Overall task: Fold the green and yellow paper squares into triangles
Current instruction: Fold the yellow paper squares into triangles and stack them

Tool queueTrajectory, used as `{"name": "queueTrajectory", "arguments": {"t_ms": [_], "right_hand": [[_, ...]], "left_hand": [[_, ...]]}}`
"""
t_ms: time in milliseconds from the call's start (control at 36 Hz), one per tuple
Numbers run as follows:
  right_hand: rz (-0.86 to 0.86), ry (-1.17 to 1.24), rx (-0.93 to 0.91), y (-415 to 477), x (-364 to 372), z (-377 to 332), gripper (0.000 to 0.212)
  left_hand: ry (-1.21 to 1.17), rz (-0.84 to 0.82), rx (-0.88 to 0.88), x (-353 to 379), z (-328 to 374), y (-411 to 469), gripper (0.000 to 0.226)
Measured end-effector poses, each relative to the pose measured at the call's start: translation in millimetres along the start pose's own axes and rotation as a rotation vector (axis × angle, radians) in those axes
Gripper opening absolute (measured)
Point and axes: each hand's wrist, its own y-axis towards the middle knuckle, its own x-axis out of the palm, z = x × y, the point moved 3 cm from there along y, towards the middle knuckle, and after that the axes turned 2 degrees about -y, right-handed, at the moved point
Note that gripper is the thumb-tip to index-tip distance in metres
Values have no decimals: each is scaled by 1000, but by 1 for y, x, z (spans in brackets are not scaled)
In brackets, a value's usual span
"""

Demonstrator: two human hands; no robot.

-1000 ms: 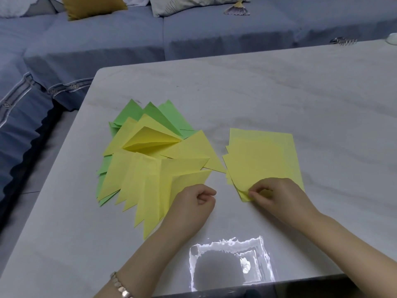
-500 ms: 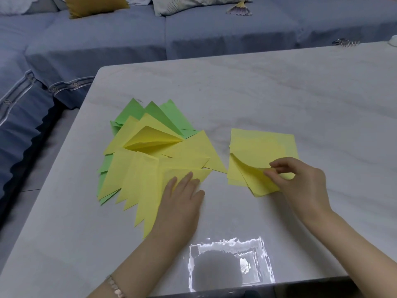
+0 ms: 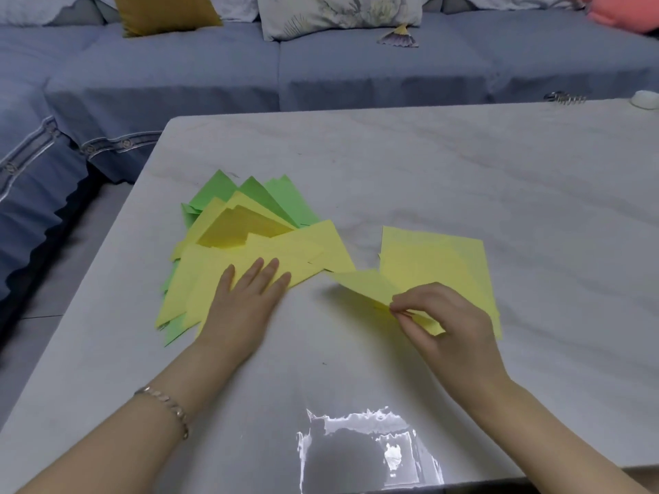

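Note:
A fanned pile of folded yellow triangles (image 3: 256,254) lies on the pale table, with green triangles (image 3: 274,197) showing behind and under it. My left hand (image 3: 246,301) lies flat and open on the near part of that pile. To the right sits a small stack of unfolded yellow squares (image 3: 438,262). My right hand (image 3: 442,319) pinches one yellow sheet (image 3: 363,285) at its near edge and holds it lifted off the stack, its free corner pointing left.
The marble-look table (image 3: 463,172) stretches far right and back. A hair clip (image 3: 565,98) and a small white object (image 3: 645,99) sit at its far right edge. A blue sofa (image 3: 321,65) with cushions runs behind and along the left. Glare marks the near table edge.
My left hand opened from a fist and spread flat on the folded pile. My right hand took a yellow sheet off the stack and drew it leftward and toward me.

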Motion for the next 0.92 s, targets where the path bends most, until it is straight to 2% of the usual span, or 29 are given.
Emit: {"name": "queueTrajectory", "arguments": {"t_ms": [83, 139, 167, 222, 250, 306, 333, 417, 528, 583, 694, 806, 917], "right_hand": [[8, 18, 7, -2, 6, -6, 11], [14, 39, 15, -7, 12, -11, 11], [10, 54, 25, -11, 15, -13, 11], [-16, 69, 41, -19, 21, -16, 12], [-41, 69, 30, -22, 23, -18, 13], [-114, 57, -58, -29, 26, -22, 12], [-160, 55, -123, -32, 27, -23, 9], [-304, 86, -259, -39, 24, -26, 14], [-362, 145, -215, -40, 14, -23, 14], [-356, 176, -113, -40, 9, -17, 19], [-371, 258, 225, -33, 4, -4, 25], [-408, 308, 494, -25, -2, -2, 19], [-466, 304, 614, -20, -3, 1, 9]], "left_hand": [[-161, 162, -103, -2, 4, 1, 44], [-527, 286, -252, -23, 19, -6, 24], [-782, 252, -381, -34, 28, -9, 23], [-1337, -44, -683, -42, 52, -17, 30], [-1521, -186, -775, -43, 62, -19, 34], [-1752, -400, -829, -40, 72, -23, 33], [-1810, -449, -839, -39, 72, -25, 29], [-1841, -454, -853, -32, 67, -27, 18], [-1709, -442, -757, -28, 62, -32, 32], [-1683, -381, -695, -31, 63, -33, 37], [-1679, -333, -557, -38, 68, -36, 45], [-1605, -409, -399, -42, 72, -42, 49], [-1549, -468, -288, -46, 75, -46, 58]]}}
